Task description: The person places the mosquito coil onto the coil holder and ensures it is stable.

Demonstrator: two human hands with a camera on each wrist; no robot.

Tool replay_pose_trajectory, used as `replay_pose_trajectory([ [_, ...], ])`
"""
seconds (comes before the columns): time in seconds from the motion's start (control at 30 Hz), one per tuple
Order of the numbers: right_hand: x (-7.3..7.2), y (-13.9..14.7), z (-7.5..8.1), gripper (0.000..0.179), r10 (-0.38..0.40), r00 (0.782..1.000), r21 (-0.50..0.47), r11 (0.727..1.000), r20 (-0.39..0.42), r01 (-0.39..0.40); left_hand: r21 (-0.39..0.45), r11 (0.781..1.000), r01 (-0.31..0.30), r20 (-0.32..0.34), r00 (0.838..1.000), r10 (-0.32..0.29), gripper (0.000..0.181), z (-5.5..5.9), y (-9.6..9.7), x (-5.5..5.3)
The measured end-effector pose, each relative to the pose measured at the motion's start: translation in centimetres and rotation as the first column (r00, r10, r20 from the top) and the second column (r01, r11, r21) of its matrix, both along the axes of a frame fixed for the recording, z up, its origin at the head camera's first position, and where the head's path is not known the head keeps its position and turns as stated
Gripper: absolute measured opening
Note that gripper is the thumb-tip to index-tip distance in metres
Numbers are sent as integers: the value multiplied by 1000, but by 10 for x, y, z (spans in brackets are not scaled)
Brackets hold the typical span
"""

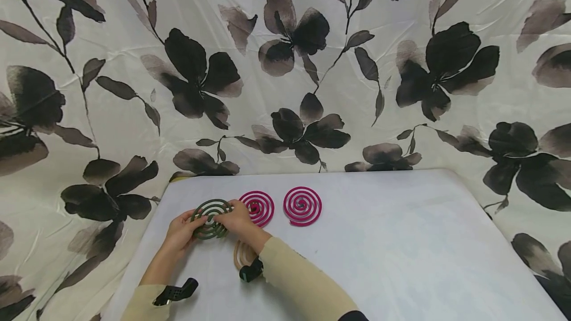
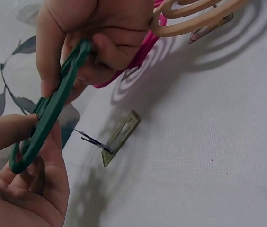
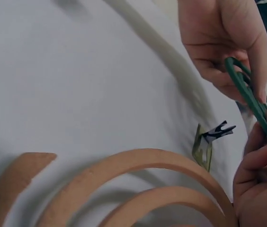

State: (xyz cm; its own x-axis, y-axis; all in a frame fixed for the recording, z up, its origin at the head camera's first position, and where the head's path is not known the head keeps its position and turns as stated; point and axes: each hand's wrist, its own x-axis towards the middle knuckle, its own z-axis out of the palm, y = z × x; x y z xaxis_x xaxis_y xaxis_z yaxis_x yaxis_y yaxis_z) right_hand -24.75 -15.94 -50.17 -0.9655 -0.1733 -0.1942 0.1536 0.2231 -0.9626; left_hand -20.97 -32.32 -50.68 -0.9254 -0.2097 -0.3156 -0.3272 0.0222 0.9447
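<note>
Both hands hold a dark green mosquito coil (image 1: pixel 210 237) above the left part of the table. My left hand (image 1: pixel 179 233) pinches its left edge between thumb and fingers. At the opposite side, my right hand (image 1: pixel 239 220) grips it with thumb and fingers. In the left wrist view the green coil (image 2: pixel 48 124) appears nearly edge-on. Below it, apart from the coil, a small metal coil stand (image 2: pixel 122 137) with upright prongs sits on the table; the right wrist view shows this stand (image 3: pixel 202 150) too. A tan coil (image 3: pixel 145 158) lies near the right wrist, partly hidden by that arm in the head view.
Two magenta coils stand farther back: one magenta coil (image 1: pixel 270 208) partly behind the right hand, another magenta coil (image 1: pixel 319 205) to its right. A white cloth covers the table (image 1: pixel 401 241). Behind it hangs a floral fabric (image 1: pixel 250 113).
</note>
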Motion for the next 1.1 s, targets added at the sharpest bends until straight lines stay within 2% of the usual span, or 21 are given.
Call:
replay_pose_trajectory([
  [0.13, 1, -3, 0, 32, 8, 1000, 5, 1000, 16, -8, 1, 1000, 0, 13, 1000, 0, 63, -2, -3, 2],
  [0.37, -2, -7, -2, 39, -18, 999, 2, 1000, 49, 18, -56, 998, 1, -38, 999, -3, 59, -5, 1, 0],
  [0.5, 0, -7, -5, 40, -26, 997, -10, 1000, 79, 27, -60, 998, -17, -31, 999, 15, 57, -7, 2, 0],
  [0.87, 3, -8, -10, 45, -32, 995, -42, 998, 99, 36, -82, 997, -11, -18, 1000, 10, 62, -14, -1, 0],
  [1.1, 4, -7, -12, 44, -21, 996, -49, 998, 89, 26, -102, 995, -17, -18, 1000, 15, 55, -19, -1, 0],
])
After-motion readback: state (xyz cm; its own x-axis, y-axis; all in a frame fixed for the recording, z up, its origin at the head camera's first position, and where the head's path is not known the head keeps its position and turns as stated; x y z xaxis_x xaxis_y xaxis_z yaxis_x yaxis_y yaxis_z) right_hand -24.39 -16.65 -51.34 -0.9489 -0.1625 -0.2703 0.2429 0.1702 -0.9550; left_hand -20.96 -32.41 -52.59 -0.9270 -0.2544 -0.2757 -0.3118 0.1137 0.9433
